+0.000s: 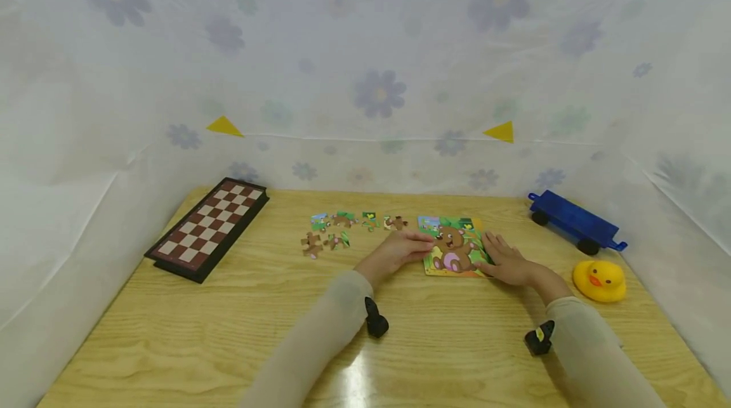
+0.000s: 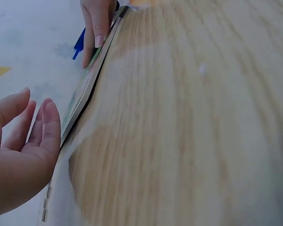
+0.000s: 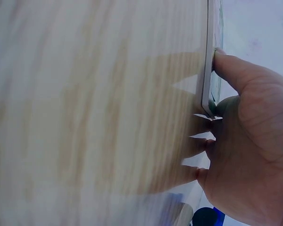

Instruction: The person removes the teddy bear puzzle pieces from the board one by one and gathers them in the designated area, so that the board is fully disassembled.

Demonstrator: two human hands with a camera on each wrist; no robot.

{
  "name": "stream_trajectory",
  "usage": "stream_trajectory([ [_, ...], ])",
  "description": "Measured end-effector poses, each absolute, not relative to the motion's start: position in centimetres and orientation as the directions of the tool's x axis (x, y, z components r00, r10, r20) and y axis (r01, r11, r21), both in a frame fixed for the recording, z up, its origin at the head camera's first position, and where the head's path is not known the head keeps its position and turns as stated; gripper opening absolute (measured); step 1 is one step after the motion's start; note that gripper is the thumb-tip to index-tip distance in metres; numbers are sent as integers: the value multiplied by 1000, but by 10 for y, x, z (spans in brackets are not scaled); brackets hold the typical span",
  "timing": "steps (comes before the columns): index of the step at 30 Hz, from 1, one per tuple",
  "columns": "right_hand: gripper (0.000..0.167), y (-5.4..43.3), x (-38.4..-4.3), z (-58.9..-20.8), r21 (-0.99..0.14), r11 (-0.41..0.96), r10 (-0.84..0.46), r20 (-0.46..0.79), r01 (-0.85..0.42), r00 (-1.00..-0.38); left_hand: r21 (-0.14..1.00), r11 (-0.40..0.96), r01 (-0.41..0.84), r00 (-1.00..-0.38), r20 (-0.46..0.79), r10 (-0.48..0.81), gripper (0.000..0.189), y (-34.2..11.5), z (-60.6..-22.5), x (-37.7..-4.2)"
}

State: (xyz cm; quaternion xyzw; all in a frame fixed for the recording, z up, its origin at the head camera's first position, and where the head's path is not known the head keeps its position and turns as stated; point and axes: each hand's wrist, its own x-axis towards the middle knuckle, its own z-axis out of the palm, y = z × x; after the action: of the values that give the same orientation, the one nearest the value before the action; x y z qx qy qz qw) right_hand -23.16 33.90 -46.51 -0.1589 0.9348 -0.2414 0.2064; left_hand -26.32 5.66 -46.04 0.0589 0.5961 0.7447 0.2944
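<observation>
A bear picture puzzle board (image 1: pixel 454 246) lies flat on the wooden table, right of the middle, showing a brown bear on a green and orange scene. At its left edge is my left hand (image 1: pixel 396 250), fingertips right at the border. In the left wrist view that hand (image 2: pixel 26 141) has its thumb apart from its loosely bent fingers. My right hand (image 1: pixel 507 261) rests at the board's right edge with fingers spread. Its thumb (image 3: pixel 233 68) lies on the board's near edge in the right wrist view. Left of the board are several loose puzzle pieces (image 1: pixel 312 244).
A folding checkered game board (image 1: pixel 211 225) lies at the table's left. To the right sit a blue toy wagon (image 1: pixel 573 217) with black wheels and a yellow rubber duck (image 1: pixel 599 280), close to my right forearm. A flowered white sheet (image 1: pixel 365 65) encloses the table's back and sides.
</observation>
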Motion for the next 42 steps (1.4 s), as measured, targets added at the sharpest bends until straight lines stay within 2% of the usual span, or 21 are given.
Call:
stream_trajectory([
  [10, 113, 339, -232, -465, -520, 831, -399, -307, -199, -864, 955, 27, -295, -835, -271, 479, 34, 65, -466, -262],
  [19, 109, 340, -232, -468, -512, 835, -395, -301, -202, -868, 969, 222, -112, -912, -189, 364, 40, 77, -459, -249],
  [28, 110, 340, -235, -469, -526, 828, -398, -311, -193, -863, 918, 390, -66, -953, -174, 249, 42, 88, -462, -249],
  [37, 111, 338, -237, -469, -524, 836, -387, -349, -164, -854, 914, 397, -87, -958, -186, 218, 42, 90, -461, -247],
  [42, 114, 331, -235, -465, -505, 853, -344, -356, -130, -869, 916, 390, -93, -963, -182, 199, 40, 93, -462, -247],
])
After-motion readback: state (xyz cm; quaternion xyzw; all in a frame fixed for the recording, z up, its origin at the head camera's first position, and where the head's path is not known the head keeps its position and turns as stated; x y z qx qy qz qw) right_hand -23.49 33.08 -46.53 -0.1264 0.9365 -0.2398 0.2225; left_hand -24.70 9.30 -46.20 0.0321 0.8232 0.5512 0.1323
